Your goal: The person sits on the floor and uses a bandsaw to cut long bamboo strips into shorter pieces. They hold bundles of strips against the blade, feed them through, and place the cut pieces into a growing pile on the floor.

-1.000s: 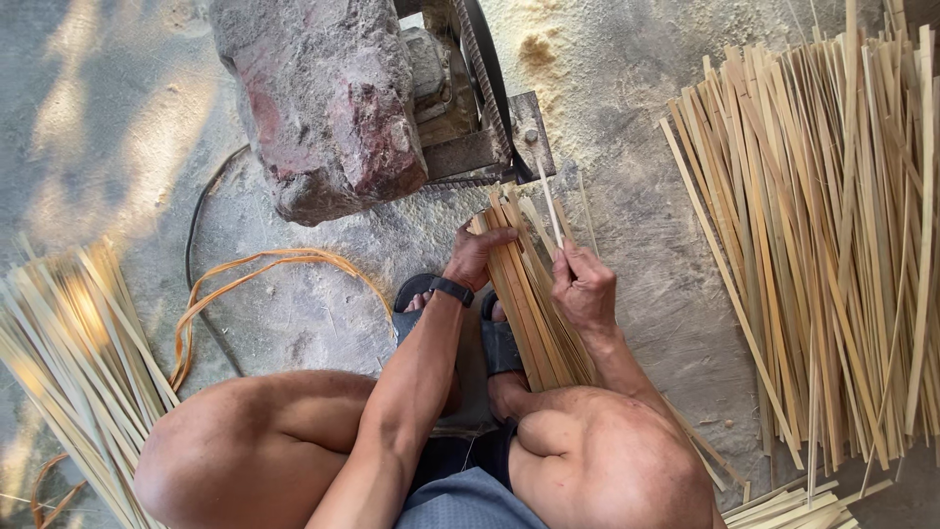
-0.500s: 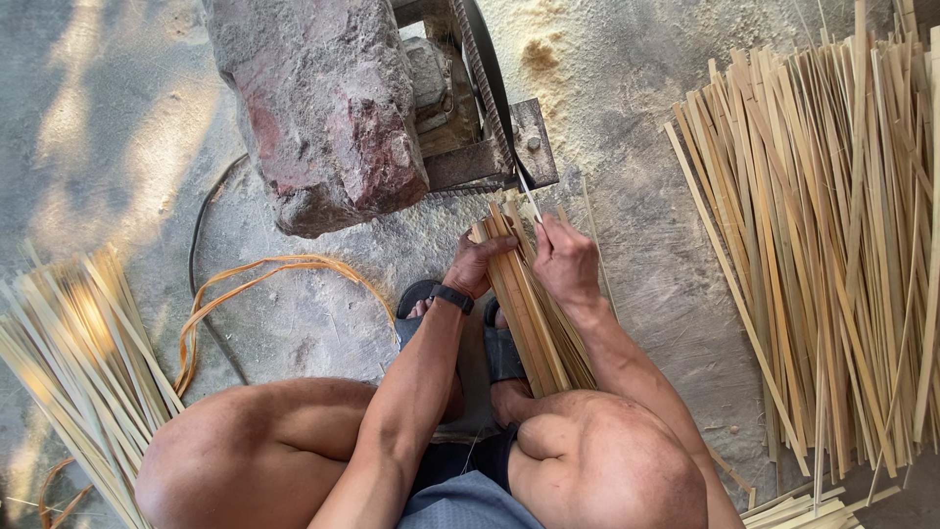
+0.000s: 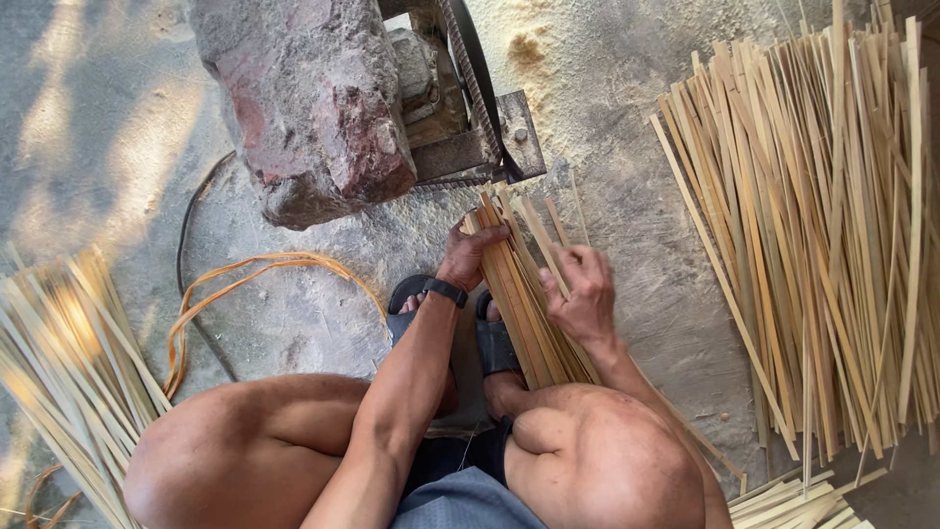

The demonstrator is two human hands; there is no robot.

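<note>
I squat on the ground, looking down over my knees. My left hand (image 3: 472, 253), a dark band on its wrist, grips the top end of a bundle of thin bamboo strips (image 3: 524, 304) that leans from the ground by my right knee toward a metal machine (image 3: 480, 137). My right hand (image 3: 585, 290) rests on the right side of the same bundle, fingers curled around a few strips. My feet in dark sandals (image 3: 494, 338) sit just left of the bundle.
A large reddish stone block (image 3: 308, 98) stands beside the machine. A big pile of bamboo strips (image 3: 832, 225) lies at right, another pile (image 3: 69, 362) at left. An orange loop of strip and a dark cable (image 3: 245, 284) curl on the dusty ground.
My right hand has moved from the bundle's upper end down along its right side. The bundle's top has shifted slightly toward the machine. My left hand keeps its grip.
</note>
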